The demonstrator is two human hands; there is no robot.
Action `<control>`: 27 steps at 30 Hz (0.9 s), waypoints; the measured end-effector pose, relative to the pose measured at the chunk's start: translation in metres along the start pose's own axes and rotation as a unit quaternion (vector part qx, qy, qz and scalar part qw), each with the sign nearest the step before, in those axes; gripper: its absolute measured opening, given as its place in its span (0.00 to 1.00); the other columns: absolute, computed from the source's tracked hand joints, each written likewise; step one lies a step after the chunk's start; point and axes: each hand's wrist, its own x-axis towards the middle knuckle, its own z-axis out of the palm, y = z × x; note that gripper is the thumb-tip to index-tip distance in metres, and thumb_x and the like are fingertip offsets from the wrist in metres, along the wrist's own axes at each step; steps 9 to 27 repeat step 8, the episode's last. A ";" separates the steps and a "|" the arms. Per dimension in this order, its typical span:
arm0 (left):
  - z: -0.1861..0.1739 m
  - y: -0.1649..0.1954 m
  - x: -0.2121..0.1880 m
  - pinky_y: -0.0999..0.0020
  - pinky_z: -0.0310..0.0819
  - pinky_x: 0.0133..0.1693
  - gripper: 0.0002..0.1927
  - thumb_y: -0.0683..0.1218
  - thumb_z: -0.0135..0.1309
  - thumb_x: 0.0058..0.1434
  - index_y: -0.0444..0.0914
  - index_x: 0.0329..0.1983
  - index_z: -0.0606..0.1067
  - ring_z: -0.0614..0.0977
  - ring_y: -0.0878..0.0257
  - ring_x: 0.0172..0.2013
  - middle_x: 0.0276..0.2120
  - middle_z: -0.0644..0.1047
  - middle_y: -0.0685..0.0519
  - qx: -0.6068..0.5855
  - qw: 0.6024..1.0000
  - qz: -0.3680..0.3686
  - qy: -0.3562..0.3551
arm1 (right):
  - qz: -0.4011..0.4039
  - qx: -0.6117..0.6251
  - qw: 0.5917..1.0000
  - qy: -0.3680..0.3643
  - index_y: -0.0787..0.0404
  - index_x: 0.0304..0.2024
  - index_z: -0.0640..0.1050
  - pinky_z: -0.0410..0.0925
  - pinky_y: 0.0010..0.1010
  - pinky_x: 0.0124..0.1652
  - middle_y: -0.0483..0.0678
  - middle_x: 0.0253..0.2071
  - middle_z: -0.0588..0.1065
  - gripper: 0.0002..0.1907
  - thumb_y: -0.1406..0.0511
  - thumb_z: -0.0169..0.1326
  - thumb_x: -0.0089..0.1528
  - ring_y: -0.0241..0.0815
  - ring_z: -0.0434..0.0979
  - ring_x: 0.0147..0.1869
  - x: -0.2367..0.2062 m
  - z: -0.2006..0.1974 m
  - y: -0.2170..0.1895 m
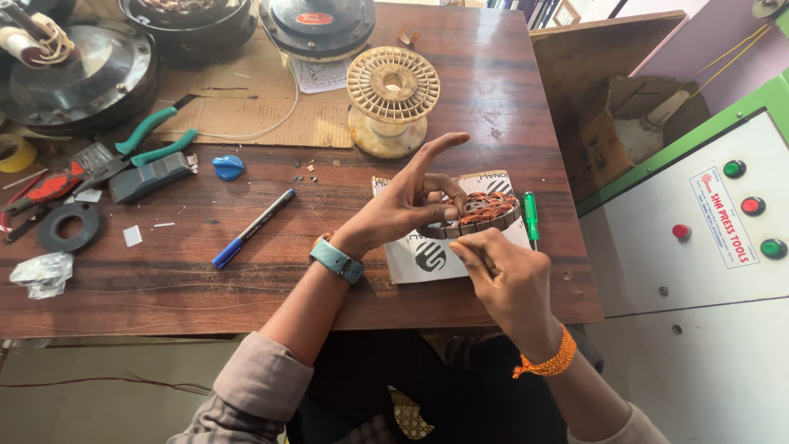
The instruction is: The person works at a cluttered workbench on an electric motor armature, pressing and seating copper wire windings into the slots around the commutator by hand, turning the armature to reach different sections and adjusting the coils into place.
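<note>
A round metal stator with copper wire windings [485,210] lies on a white printed sheet [427,259] near the table's front right. My left hand [411,197] grips the stator's left edge, index finger raised, a teal watch on the wrist. My right hand [505,275] sits just in front of the stator with fingers pinched together at its rim; what they pinch is too small to tell. An orange thread band circles the right wrist.
An empty cream wire spool [392,94] stands behind the stator. A green-handled screwdriver [531,216] lies to its right, a blue pen [252,228] to the left. Green-handled pliers [152,140], black motor housings [78,74] and cardboard fill the left. A machine panel with buttons [723,214] stands right.
</note>
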 end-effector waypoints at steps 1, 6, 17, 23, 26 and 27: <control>-0.001 0.001 0.000 0.75 0.74 0.41 0.50 0.44 0.64 0.62 0.45 0.80 0.47 0.78 0.71 0.38 0.43 0.81 0.50 0.004 1.000 -0.002 -0.001 | 0.003 0.003 1.000 -0.001 0.61 0.37 0.79 0.60 0.22 0.21 0.41 0.21 0.74 0.05 0.68 0.63 0.62 0.26 0.68 0.19 -0.003 0.004 0.003; 0.000 -0.004 -0.005 0.76 0.77 0.45 0.42 0.45 0.62 0.63 0.42 0.76 0.54 0.81 0.73 0.42 0.45 0.82 0.52 0.034 0.999 -0.004 0.021 | 0.051 0.047 0.998 0.000 0.62 0.32 0.77 0.54 0.22 0.20 0.38 0.16 0.67 0.06 0.70 0.61 0.63 0.24 0.61 0.17 -0.024 0.014 0.022; 0.000 -0.010 -0.004 0.75 0.78 0.48 0.39 0.46 0.63 0.64 0.41 0.74 0.57 0.82 0.73 0.46 0.46 0.82 0.52 0.026 0.999 0.011 0.022 | 0.058 0.070 0.996 0.005 0.62 0.32 0.76 0.53 0.23 0.20 0.38 0.16 0.67 0.06 0.71 0.61 0.64 0.24 0.60 0.18 -0.034 0.016 0.031; 0.000 -0.010 -0.004 0.75 0.78 0.48 0.39 0.46 0.63 0.64 0.41 0.74 0.57 0.82 0.73 0.46 0.46 0.82 0.52 0.026 0.999 0.011 0.022 | 0.058 0.070 0.996 0.005 0.62 0.32 0.76 0.53 0.23 0.20 0.38 0.16 0.67 0.06 0.71 0.61 0.64 0.24 0.60 0.18 -0.034 0.016 0.031; 0.000 -0.010 -0.004 0.75 0.78 0.48 0.39 0.46 0.63 0.64 0.41 0.74 0.57 0.82 0.73 0.46 0.46 0.82 0.52 0.026 0.999 0.011 0.022 | 0.058 0.070 0.996 0.005 0.62 0.32 0.76 0.53 0.23 0.20 0.38 0.16 0.67 0.06 0.71 0.61 0.64 0.24 0.60 0.18 -0.034 0.016 0.031; 0.000 -0.010 -0.004 0.75 0.78 0.48 0.39 0.46 0.63 0.64 0.41 0.74 0.57 0.82 0.73 0.46 0.46 0.82 0.52 0.026 0.999 0.011 0.022 | 0.058 0.070 0.996 0.005 0.62 0.32 0.76 0.53 0.23 0.20 0.38 0.16 0.67 0.06 0.71 0.61 0.64 0.24 0.60 0.18 -0.034 0.016 0.031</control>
